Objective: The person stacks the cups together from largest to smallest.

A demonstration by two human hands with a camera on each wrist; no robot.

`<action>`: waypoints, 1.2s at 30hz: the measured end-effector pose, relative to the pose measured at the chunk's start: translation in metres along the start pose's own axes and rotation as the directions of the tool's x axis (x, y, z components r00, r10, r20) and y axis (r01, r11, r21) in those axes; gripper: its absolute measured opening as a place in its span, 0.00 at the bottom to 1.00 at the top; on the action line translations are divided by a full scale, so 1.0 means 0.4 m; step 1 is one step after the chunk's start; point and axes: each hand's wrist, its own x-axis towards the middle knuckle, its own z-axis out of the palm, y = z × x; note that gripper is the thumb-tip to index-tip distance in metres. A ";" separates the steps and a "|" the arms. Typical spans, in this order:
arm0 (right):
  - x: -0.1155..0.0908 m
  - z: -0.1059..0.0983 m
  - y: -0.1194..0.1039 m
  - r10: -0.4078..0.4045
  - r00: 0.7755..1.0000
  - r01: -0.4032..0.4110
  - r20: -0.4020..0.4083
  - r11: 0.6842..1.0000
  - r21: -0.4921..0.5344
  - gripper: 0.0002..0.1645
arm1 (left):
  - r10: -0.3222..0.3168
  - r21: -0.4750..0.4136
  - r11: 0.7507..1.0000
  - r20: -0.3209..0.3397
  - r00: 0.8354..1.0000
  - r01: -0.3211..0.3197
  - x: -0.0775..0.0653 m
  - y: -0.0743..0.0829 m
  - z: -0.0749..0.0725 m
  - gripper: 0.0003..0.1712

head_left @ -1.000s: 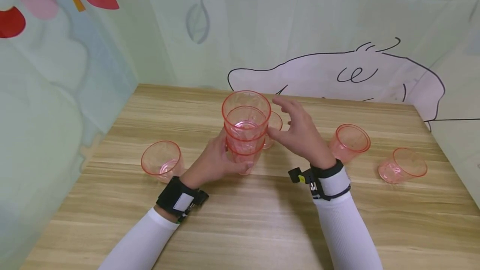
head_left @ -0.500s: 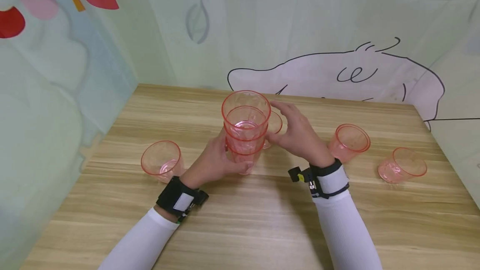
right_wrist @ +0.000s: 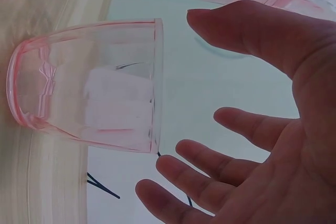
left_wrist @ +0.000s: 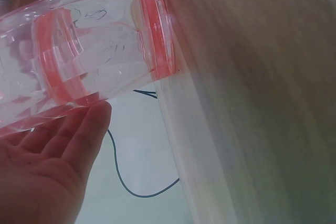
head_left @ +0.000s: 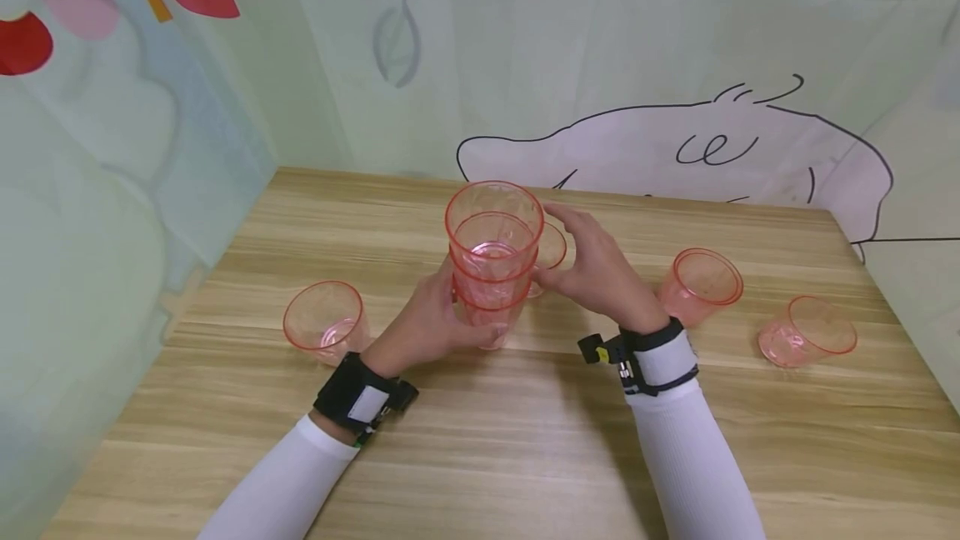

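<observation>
My left hand (head_left: 427,325) grips a stack of clear pink-red plastic cups (head_left: 491,286) in the middle of the table, thumb on the near side. In the left wrist view the nested cups (left_wrist: 105,51) lie against that hand's fingers (left_wrist: 86,140). My right hand (head_left: 600,269) is just right of the stack, thumb and fingers spread with nothing between them. Beyond it, a single cup (head_left: 555,247) stands partly hidden behind the stack. The right wrist view shows this upright cup (right_wrist: 105,90) apart from the fingertips (right_wrist: 149,190).
One cup (head_left: 324,319) stands left of my left wrist. To the right are what look like two nested cups (head_left: 697,286), partly behind my right wrist, and another cup (head_left: 806,332). A printed cloth wall (head_left: 525,57) rises behind the wooden table (head_left: 487,457).
My right hand has shifted slightly left, closer to the stack, with its fingers a little lower. The left hand and the stack stay in place.
</observation>
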 end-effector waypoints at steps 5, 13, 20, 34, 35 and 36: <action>0.003 0.007 0.006 0.015 1.000 -0.015 0.010 1.000 0.008 0.51 | -0.002 0.004 1.000 0.000 1.000 0.002 0.000 0.000 0.000 0.50; 0.008 0.017 0.023 0.052 0.998 -0.053 0.034 0.998 0.021 0.55 | -0.005 0.008 1.000 -0.005 1.000 0.005 0.000 -0.001 0.002 0.50; 0.014 0.028 0.035 0.093 0.994 -0.095 0.059 0.995 0.036 0.57 | -0.006 0.009 1.000 -0.005 1.000 0.006 -0.001 -0.001 0.001 0.50; 0.020 0.050 0.047 0.149 0.983 -0.152 0.104 0.988 0.027 0.55 | -0.019 -0.003 1.000 -0.001 1.000 0.019 -0.001 0.002 0.001 0.50; 0.020 0.051 0.047 0.157 0.982 -0.161 0.104 0.987 0.024 0.55 | -0.020 -0.004 1.000 0.000 1.000 0.020 -0.002 0.002 0.002 0.50; 0.020 0.051 0.047 0.165 0.981 -0.168 0.103 0.986 0.022 0.54 | -0.022 -0.004 1.000 0.000 1.000 0.022 -0.002 0.002 0.002 0.50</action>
